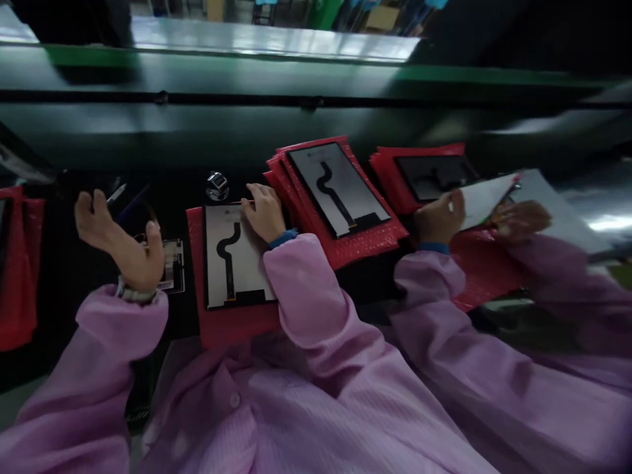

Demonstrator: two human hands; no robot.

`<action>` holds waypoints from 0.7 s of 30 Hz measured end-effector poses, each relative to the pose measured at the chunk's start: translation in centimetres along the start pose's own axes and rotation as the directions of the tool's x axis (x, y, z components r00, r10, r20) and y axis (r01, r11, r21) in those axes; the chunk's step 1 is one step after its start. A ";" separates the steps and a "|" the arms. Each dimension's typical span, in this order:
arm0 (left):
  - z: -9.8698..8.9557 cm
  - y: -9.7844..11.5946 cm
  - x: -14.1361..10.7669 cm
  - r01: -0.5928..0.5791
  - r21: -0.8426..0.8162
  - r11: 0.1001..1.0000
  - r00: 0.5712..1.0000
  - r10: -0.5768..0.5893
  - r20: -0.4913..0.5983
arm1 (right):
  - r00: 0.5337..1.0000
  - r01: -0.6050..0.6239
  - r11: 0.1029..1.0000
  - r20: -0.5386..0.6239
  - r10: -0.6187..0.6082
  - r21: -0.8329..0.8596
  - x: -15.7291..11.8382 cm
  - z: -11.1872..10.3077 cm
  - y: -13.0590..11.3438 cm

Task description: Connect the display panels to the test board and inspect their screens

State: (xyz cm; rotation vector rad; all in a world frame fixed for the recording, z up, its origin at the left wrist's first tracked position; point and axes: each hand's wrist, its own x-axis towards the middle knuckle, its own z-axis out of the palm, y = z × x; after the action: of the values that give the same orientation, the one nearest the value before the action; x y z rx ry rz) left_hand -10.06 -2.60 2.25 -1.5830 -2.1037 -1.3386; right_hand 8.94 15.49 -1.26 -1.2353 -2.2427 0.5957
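My left hand is raised over the dark bench with its fingers spread and nothing in it. Below it lies a small framed part, partly covered by the hand. My right hand rests at the upper right corner of a display panel, thumb and fingers apart near its top edge. The panel lies back side up, with a curved black flex cable across it. Under the panel is a red bubble bag. Close behind sits a small shiny metal object.
A second display panel lies on stacked red bags to the right. Beyond it, a co-worker's hands handle a white sheet beside another dark panel. More red bags lie far left. A rail runs behind.
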 end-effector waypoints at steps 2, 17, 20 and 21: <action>0.1 2.0 -2.8 -0.119 0.031 0.992 0.988 0.116 0.098 | 0.999 -0.045 0.994 -0.007 0.045 -0.096 0.7 0.2 0.8; 0.9 5.1 -11.2 -0.338 -0.021 0.941 0.807 0.302 0.508 | 0.995 -0.066 0.997 0.081 0.063 0.031 3.0 -1.6 1.1; 0.5 5.2 -11.2 -0.212 -0.029 0.977 0.856 0.200 0.476 | 0.998 -0.049 0.988 0.033 0.045 0.143 2.8 -2.9 1.2; 0.3 5.2 -11.1 -0.133 -0.053 0.990 0.873 0.142 0.466 | 0.999 -0.038 0.978 0.003 0.039 0.204 2.7 -3.2 1.2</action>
State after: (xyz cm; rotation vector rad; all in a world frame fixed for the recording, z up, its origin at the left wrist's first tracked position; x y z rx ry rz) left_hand -1.02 -9.72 -1.95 -2.2015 -2.1692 -1.0014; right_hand 10.45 18.84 1.11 -1.1764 -2.1002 0.8179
